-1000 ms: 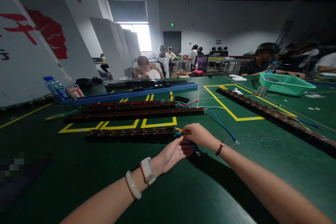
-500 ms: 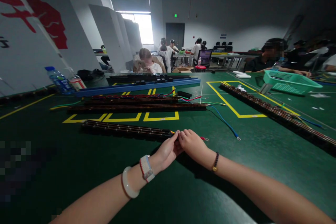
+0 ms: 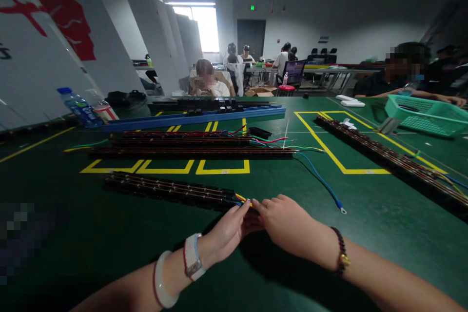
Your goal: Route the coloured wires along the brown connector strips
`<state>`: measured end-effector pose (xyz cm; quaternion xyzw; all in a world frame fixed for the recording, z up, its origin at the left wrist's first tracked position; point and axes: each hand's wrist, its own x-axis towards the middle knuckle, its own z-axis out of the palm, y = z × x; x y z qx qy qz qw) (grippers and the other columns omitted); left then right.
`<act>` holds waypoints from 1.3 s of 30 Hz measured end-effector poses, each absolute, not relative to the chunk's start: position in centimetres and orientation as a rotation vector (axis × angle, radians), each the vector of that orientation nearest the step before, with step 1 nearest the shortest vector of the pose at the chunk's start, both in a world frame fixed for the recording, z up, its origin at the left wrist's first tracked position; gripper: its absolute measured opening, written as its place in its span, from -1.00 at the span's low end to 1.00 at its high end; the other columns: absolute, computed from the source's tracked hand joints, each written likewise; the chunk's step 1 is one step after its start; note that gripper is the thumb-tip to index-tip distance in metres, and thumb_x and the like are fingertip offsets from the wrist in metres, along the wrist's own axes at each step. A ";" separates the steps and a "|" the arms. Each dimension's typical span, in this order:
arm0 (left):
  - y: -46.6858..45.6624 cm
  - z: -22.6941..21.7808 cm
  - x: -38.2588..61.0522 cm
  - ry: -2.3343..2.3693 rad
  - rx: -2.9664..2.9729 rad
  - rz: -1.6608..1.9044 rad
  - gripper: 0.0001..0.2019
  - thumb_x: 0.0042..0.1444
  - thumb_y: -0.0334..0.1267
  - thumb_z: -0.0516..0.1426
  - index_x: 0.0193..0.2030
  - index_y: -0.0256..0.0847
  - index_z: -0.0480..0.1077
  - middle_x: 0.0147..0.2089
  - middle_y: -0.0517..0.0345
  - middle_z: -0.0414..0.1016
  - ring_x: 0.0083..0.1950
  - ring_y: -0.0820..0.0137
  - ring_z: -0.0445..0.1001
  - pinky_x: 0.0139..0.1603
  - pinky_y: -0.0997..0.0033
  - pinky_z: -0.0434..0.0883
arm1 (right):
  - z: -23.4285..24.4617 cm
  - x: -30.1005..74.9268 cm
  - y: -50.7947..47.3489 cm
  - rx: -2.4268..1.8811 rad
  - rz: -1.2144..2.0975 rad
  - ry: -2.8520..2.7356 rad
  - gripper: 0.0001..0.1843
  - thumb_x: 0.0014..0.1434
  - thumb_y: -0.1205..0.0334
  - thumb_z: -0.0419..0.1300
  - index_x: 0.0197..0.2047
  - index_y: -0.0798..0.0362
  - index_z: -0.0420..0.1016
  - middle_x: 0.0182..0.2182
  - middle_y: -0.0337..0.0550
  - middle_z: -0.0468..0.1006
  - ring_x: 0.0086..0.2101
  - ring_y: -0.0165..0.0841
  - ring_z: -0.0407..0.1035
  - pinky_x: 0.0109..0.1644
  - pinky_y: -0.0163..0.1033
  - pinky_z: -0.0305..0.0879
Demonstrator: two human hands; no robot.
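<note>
A long dark rail lies on the green table in front of me, with coloured wires coming out of its right end. My left hand pinches those wires at the rail's end, fingers pressed together. My right hand meets it from the right, fingers closed over the same wire bundle; what lies under its palm is hidden.
More dark rails and a blue rail lie further back inside yellow floor-tape marks. A loose blue wire trails right. Another long rail runs along the right, by a teal basket. Water bottles stand left. Other people sit beyond.
The nearest rail and both hands have come closer to me and a little right. The red wire tip that showed past my right hand is now hidden.
</note>
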<state>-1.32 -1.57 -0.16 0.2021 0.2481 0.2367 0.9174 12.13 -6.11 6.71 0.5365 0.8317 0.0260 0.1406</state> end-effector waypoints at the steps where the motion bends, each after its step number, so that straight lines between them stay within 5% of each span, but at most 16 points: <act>1: -1.6 -0.3 -1.4 0.504 0.421 0.484 -0.80 0.24 -0.24 0.02 -0.17 -0.39 0.29 -0.14 -0.08 0.44 -0.16 0.39 0.46 -0.01 0.25 0.37 | 7.3 12.6 -5.9 1.568 -0.036 2.427 -0.64 0.20 0.33 0.02 0.05 0.17 0.39 -0.29 -0.02 0.49 -0.36 -0.26 0.39 -0.29 -0.16 0.19; 6: -1.5 -0.8 -1.7 0.525 0.442 0.457 -0.74 0.21 -0.20 0.06 -0.07 -0.37 0.27 -0.05 -0.13 0.41 -0.08 0.36 0.45 0.01 0.26 0.36 | 8.1 15.0 -3.7 1.811 -0.771 2.411 -0.77 0.25 0.21 0.03 -0.10 0.03 0.46 -0.30 -0.16 0.52 -0.32 -0.40 0.40 -0.30 -0.33 0.19; 11: -1.9 -1.0 -1.8 0.535 0.412 0.478 -0.66 0.18 -0.17 0.09 -0.03 -0.37 0.17 -0.08 -0.20 0.43 -0.08 0.29 0.48 0.04 0.22 0.34 | 5.6 17.1 -1.9 1.791 -1.687 2.113 -0.71 0.18 0.17 0.12 -0.05 0.11 0.34 -0.37 -0.18 0.51 -0.42 -0.47 0.35 -0.45 -0.43 0.17; 14: -2.5 -1.1 -1.7 0.565 0.341 0.523 -0.62 0.16 -0.21 0.11 0.03 -0.32 0.09 -0.04 -0.19 0.42 -0.01 0.24 0.47 0.09 0.16 0.33 | 4.0 17.6 -1.7 1.864 -1.938 2.026 -0.68 0.16 0.15 0.15 -0.08 0.16 0.31 -0.37 -0.16 0.48 -0.43 -0.48 0.34 -0.44 -0.43 0.19; 23: -5.1 -0.8 -1.8 0.592 0.230 0.703 -0.49 0.06 -0.38 0.15 0.08 -0.13 -0.02 0.15 -0.05 0.30 0.14 0.26 0.39 0.21 0.13 0.28 | 3.3 17.4 -2.0 2.169 -1.616 2.099 -0.75 0.13 0.13 0.16 -0.22 0.15 0.34 -0.50 -0.25 0.40 -0.57 -0.52 0.23 -0.56 -0.42 0.09; 30: -4.6 -0.3 -1.9 0.561 0.342 0.584 -0.74 0.18 -0.26 0.06 -0.05 -0.34 0.15 -0.07 -0.19 0.44 -0.03 0.27 0.49 0.15 0.14 0.33 | 5.0 15.5 -3.0 2.131 -0.982 2.403 -0.87 0.08 0.21 0.17 -0.36 0.12 0.39 -0.50 -0.26 0.43 -0.51 -0.51 0.25 -0.50 -0.42 0.02; 39: -4.2 0.9 -1.3 0.552 0.351 0.585 -0.77 0.28 -0.27 -0.04 -0.01 -0.36 0.22 0.01 -0.16 0.41 -0.03 0.40 0.46 0.12 0.28 0.36 | 6.5 13.2 -4.6 1.962 -0.645 2.442 -0.87 0.10 0.28 0.10 -0.41 0.10 0.44 -0.50 -0.22 0.47 -0.52 -0.50 0.26 -0.47 -0.40 -0.03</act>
